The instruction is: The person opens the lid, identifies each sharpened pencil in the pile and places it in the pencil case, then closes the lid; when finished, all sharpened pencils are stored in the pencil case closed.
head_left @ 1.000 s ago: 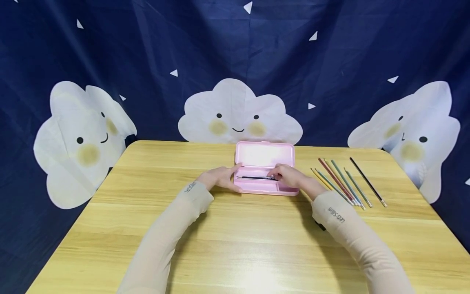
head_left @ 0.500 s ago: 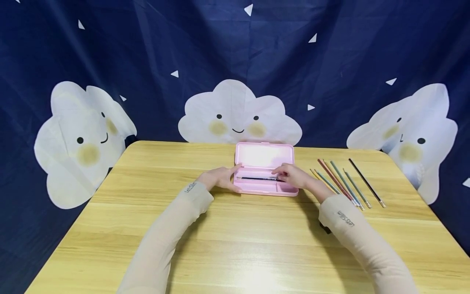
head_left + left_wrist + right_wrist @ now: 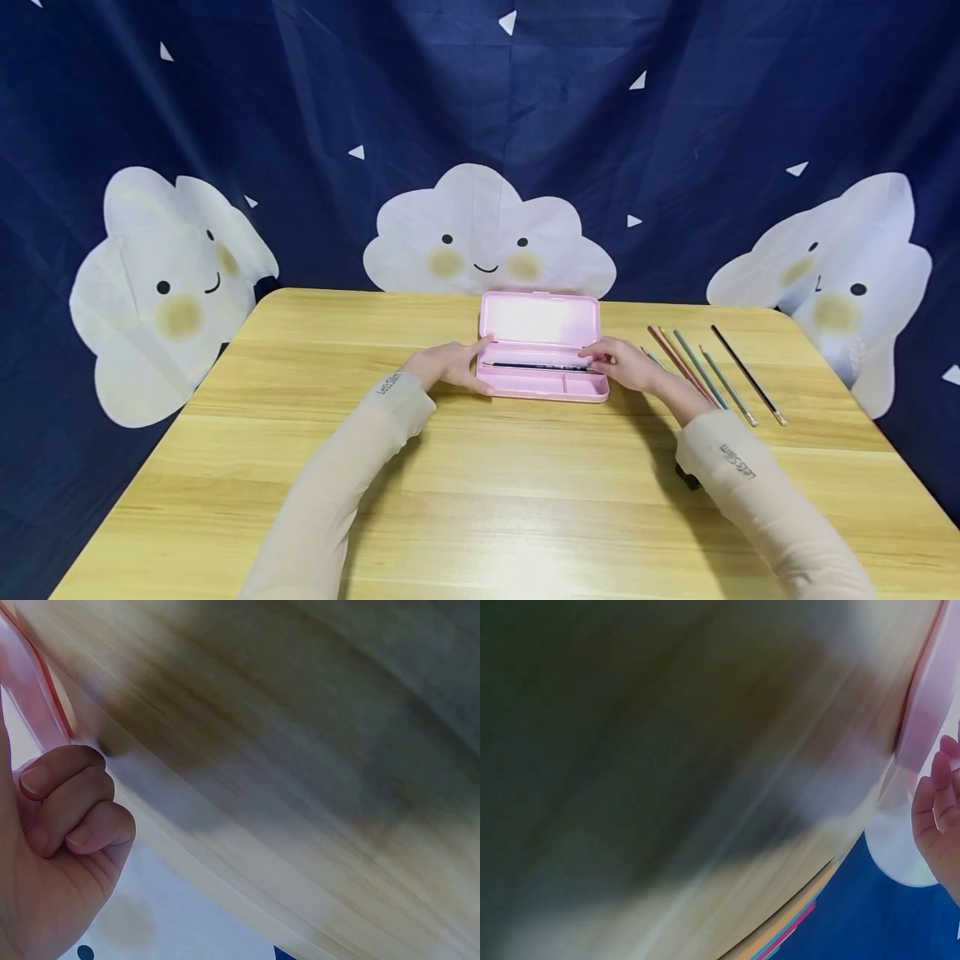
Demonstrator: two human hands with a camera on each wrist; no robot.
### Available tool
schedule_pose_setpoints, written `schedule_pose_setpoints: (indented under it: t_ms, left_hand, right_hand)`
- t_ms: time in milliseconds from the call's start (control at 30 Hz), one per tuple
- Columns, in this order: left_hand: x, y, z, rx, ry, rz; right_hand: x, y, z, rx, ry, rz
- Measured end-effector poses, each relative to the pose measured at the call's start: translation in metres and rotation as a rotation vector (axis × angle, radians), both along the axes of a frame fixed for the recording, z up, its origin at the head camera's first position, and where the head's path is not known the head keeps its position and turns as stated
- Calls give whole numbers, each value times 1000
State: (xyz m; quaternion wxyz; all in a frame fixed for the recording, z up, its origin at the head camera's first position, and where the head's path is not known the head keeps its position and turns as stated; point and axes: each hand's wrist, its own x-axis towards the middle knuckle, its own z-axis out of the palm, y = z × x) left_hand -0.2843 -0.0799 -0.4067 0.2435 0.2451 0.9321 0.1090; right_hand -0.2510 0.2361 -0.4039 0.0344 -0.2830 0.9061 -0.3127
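A pink pencil case (image 3: 525, 384) stands at the middle back of the table, its lid (image 3: 540, 319) tilted back. One dark pencil (image 3: 532, 366) lies lengthwise in its long compartment. My left hand (image 3: 448, 365) grips the case's left end, thumb and forefinger spread along it. In the left wrist view the other fingers (image 3: 82, 787) are curled in beside the case wall (image 3: 45, 705). My right hand (image 3: 628, 365) hovers over the case's right end, fingertips close above the pencil's end. Its fingers (image 3: 941, 784) are loosely bent in the right wrist view, with nothing seen between them.
Several coloured pencils (image 3: 707, 360) lie fanned out right of the case, partly behind my right hand and sleeve. A black pencil (image 3: 748, 375) lies furthest right. The wooden table (image 3: 450, 492) meets a dark blue cloud-printed curtain (image 3: 480, 75) at the back.
My right hand has slid right along the dark pencil, from near its middle to its right end, uncovering more of it. The left hand and the case have stayed put.
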Motion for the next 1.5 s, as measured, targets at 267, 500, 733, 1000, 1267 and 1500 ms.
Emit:
schedule_pose_setpoints:
  t_ms: [267, 500, 733, 1000, 1267, 1500]
  left_hand:
    - [-1, -1, -1, 16, -2, -11]
    - [0, -1, 0, 24, -5, -13]
    - [1, -1, 2, 24, -6, -10]
    - [0, -2, -1, 21, -7, -4]
    - [0, -2, -2, 33, -4, -16]
    - [0, -2, -2, 33, 1, -14]
  right_hand:
    - [5, 20, -2, 1, 38, -21]
    - [12, 36, 1, 13, 39, -51]
    - [18, 51, 4, 33, 67, -78]
    - [26, 73, 3, 64, 74, -136]
    - [32, 97, 5, 91, -19, -208]
    - [34, 118, 7, 119, -35, -279]
